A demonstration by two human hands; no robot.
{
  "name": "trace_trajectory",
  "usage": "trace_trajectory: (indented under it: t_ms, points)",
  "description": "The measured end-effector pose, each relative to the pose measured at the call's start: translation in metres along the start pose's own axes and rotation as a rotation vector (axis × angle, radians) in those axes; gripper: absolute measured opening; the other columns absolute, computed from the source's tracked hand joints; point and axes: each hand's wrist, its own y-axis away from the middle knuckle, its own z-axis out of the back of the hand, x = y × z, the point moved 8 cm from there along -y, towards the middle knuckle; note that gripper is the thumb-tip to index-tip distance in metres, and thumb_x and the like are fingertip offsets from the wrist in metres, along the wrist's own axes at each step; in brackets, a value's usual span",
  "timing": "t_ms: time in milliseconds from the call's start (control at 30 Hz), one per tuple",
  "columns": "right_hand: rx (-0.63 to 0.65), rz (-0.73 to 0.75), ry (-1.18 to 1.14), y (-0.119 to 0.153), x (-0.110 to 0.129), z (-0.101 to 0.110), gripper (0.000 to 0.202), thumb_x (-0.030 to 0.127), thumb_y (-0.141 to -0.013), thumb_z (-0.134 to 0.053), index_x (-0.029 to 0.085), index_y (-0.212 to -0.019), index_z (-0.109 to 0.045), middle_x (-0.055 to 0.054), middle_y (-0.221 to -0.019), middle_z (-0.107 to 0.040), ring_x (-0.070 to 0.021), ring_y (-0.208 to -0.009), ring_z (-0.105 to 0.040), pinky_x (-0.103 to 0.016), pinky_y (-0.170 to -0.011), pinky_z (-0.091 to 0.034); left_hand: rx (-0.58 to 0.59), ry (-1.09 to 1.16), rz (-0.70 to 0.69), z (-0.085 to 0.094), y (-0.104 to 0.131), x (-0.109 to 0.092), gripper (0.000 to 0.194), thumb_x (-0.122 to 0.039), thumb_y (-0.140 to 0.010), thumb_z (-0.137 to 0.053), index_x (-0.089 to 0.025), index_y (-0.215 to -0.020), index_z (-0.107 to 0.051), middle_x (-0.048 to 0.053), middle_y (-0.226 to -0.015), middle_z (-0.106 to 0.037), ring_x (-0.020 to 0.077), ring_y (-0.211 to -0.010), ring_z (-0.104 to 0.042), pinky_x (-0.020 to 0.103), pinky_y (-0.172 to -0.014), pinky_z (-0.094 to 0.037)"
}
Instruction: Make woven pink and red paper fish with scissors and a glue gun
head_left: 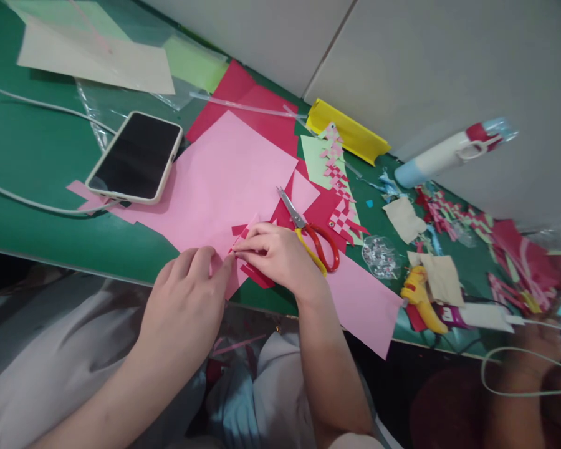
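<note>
Red and pink paper strips [258, 275] are pinched between my hands near the table's front edge. My left hand [187, 293] is closed, its thumb and fingertips pressing at the left side of the strips. From the right, my right hand [277, 254] grips them between thumb and forefinger, hiding much of the piece. Under both lies a large pink paper sheet [234, 159]. Scissors [295, 213] with red and yellow handles rest just beyond my right hand, blades slightly apart. Behind them, woven red-and-pink paper fish [342, 217] lie in a row on pale green paper [314, 159].
A phone [138, 156] with cables sits at left. A yellow holder [348, 131] and a bottle [449, 153] stand along the wall. At right are a bag of small beads or eyes [381, 257], a yellow glue gun [421, 299] and another person's blurred hand [537, 349].
</note>
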Motion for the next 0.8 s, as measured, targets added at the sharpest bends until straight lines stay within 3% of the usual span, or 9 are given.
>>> trace_trajectory:
  t_ms: [600,800]
  points:
    - [-0.059,0.0,-0.056,0.005,-0.006,0.007,0.017,0.017,-0.088,-0.064,0.024,-0.096,-0.078,-0.002,-0.091,-0.071,-0.0136,-0.084,-0.066,-0.026,-0.077,-0.05,-0.004,-0.018,-0.003,-0.001,0.001,-0.002,0.044,-0.012,-0.082,-0.052,-0.015,-0.125,-0.062,0.016,-0.111,-0.061,0.0318,-0.096,-0.056,0.044,-0.08,-0.049]
    - [-0.002,0.02,-0.063,0.008,-0.004,0.008,0.019,0.016,-0.088,-0.062,0.023,-0.093,-0.078,-0.002,-0.089,-0.071,-0.0135,-0.082,-0.065,-0.026,-0.077,-0.05,-0.023,-0.026,-0.002,0.0,0.001,-0.002,0.044,-0.011,-0.082,-0.051,-0.015,-0.124,-0.063,0.016,-0.107,-0.062,0.0314,-0.094,-0.057,0.043,-0.077,-0.05]
